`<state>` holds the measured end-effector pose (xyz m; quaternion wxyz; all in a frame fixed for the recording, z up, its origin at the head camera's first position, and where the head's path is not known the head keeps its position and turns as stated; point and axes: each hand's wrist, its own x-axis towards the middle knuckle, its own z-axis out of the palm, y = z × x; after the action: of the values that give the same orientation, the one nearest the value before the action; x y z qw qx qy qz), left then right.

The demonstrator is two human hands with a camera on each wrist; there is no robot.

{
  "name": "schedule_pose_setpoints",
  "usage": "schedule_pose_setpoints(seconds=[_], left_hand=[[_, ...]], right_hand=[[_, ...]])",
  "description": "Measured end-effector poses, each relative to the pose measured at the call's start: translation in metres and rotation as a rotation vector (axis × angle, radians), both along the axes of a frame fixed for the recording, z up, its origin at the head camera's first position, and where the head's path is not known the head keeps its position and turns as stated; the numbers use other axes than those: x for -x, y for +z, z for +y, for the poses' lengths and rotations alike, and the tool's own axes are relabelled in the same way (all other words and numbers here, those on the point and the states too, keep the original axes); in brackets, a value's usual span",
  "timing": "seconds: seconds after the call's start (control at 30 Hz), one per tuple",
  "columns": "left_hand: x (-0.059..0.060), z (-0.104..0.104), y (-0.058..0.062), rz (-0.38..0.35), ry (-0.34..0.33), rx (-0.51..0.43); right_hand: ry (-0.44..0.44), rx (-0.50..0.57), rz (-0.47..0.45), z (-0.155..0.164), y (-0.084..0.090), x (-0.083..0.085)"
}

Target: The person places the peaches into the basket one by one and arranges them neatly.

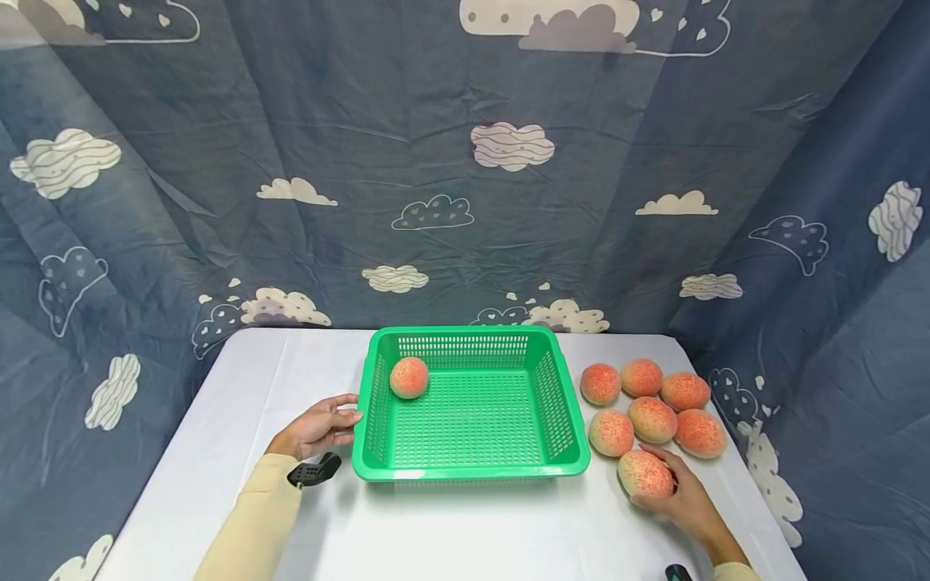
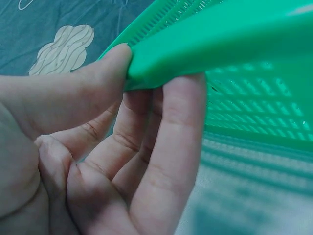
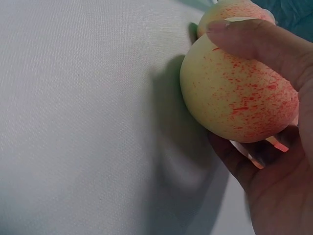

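The right hand (image 1: 686, 500) is closing its curled fingers around the nearest red-speckled yellow peach (image 1: 645, 474) at the near right of the white table (image 1: 465, 524), apparently not yet lifting it. The left hand (image 1: 320, 426) is pinching the left rim of the green perforated plastic basket (image 1: 574, 420), where one peach (image 1: 409, 377) is lying. Next, the gripped peach needs lifting leftward over the rim.

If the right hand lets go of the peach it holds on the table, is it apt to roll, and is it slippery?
The peach is rounded, so it may roll a little on the flat white table. Its skin looks matte, and the right hand curls round it with thumb and fingers, so it probably is not slippery. It looks light enough to lift with one hand.
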<state>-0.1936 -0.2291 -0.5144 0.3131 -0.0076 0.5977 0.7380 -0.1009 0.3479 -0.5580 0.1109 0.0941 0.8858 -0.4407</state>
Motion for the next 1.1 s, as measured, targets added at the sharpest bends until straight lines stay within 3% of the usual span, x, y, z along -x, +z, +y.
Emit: schedule_pose_setpoints(seconds=[0.47,0.87,1.1], left_hand=[[-0.002,-0.002,0.0,0.003,0.018,0.031],[-0.002,0.0,-0.001,0.0,0.018,0.027],[0.0,0.001,-0.001,-0.012,0.026,0.035]], right_hand=[[0.011,-0.049,0.042,0.001,0.003,0.001],[0.046,0.003,0.083,-0.001,0.036,0.01],[0.064,0.005,0.14,-0.003,0.046,0.018]])
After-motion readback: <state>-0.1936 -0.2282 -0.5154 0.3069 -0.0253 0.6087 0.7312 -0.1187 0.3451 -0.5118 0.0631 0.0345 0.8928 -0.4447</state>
